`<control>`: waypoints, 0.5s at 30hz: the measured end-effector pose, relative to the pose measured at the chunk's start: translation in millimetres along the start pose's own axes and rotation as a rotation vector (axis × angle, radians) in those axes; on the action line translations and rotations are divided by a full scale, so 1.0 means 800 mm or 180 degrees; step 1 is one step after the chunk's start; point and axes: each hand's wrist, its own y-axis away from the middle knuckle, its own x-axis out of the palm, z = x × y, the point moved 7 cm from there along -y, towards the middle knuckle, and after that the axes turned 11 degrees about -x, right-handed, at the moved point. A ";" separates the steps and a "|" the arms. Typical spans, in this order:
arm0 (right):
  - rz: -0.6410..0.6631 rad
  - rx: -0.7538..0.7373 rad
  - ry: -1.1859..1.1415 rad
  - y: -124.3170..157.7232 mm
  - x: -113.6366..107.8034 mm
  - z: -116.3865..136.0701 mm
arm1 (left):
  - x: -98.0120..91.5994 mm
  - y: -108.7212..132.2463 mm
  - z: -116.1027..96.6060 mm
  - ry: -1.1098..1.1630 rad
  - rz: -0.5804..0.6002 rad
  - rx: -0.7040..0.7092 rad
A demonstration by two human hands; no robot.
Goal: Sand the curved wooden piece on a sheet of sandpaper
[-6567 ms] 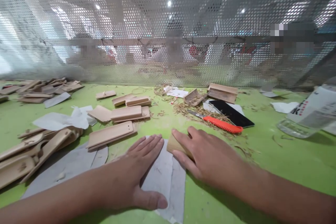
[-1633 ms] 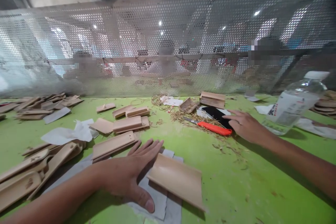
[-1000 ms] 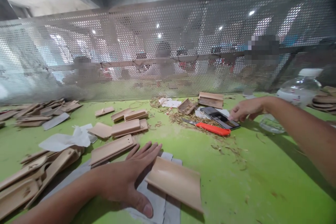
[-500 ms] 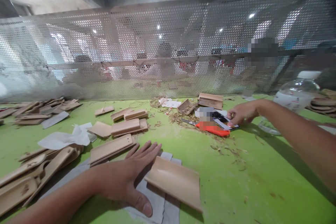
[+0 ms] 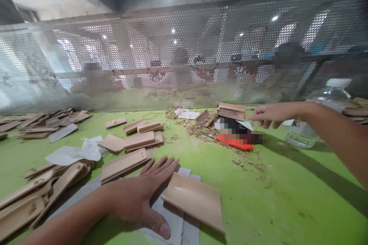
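My left hand (image 5: 143,195) lies flat with its fingers spread on grey sheets of paper (image 5: 191,222) and holds nothing. Just right of its thumb rests a curved bamboo piece (image 5: 195,201). Beyond its fingertips is a flat bamboo piece with two small holes (image 5: 125,165). My right hand (image 5: 268,115) hovers near a dark flat phone-like object (image 5: 237,126), partly pixelated. Its index finger points left and the other fingers hang loosely bent, with nothing in them. Against that object's near side lies an orange-handled cutter (image 5: 237,143), blade to the left.
Bamboo shavings (image 5: 198,130) are scattered around the cutter. A clear plastic bottle (image 5: 303,138) stands behind my right forearm. Bamboo pieces (image 5: 43,195) are piled at left, near crumpled white paper (image 5: 74,154). A perforated metal screen (image 5: 143,65) borders the green table, with people beyond.
My right hand has lifted off the phone-like object and moved slightly up and right. The object's screen went from lit to dark. My left hand stays flat.
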 end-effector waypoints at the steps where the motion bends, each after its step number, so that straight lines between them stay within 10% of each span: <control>1: 0.0325 -0.0033 -0.0079 0.007 0.011 0.019 | 0.000 0.000 0.000 -0.0006 -0.0013 0.0035; 9: 0.1792 -0.1481 -0.0705 0.161 0.093 0.227 | 0.003 -0.002 0.004 -0.0050 -0.0092 0.0142; 15: 0.1817 -0.1681 -0.1345 0.195 0.129 0.242 | 0.003 -0.001 0.004 -0.0081 -0.0090 0.0093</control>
